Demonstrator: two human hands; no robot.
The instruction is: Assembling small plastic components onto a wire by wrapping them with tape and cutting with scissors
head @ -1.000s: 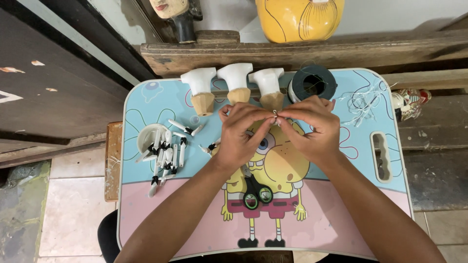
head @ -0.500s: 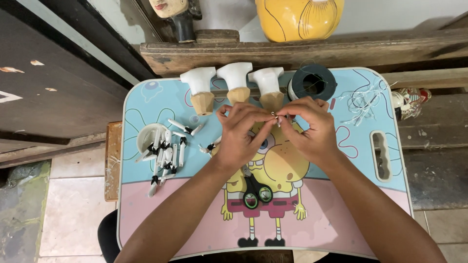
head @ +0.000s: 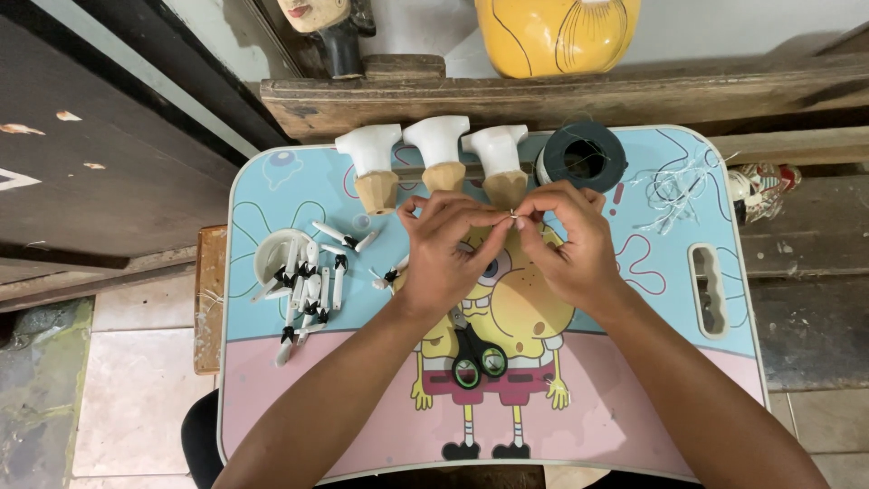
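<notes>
My left hand (head: 444, 249) and right hand (head: 566, 244) meet above the middle of the cartoon-printed blue and pink counter (head: 299, 398), fingertips pinched together on a tiny pale piece (head: 513, 215) held between them, too small to make out. Just beyond my knuckles stand 3 white-topped wooden pegs (head: 439, 158) and a dark spool of thread (head: 582, 156). Black-handled scissors (head: 472, 355) lie under my wrists. A heap of small white and black sticks (head: 308, 281) lies left.
</notes>
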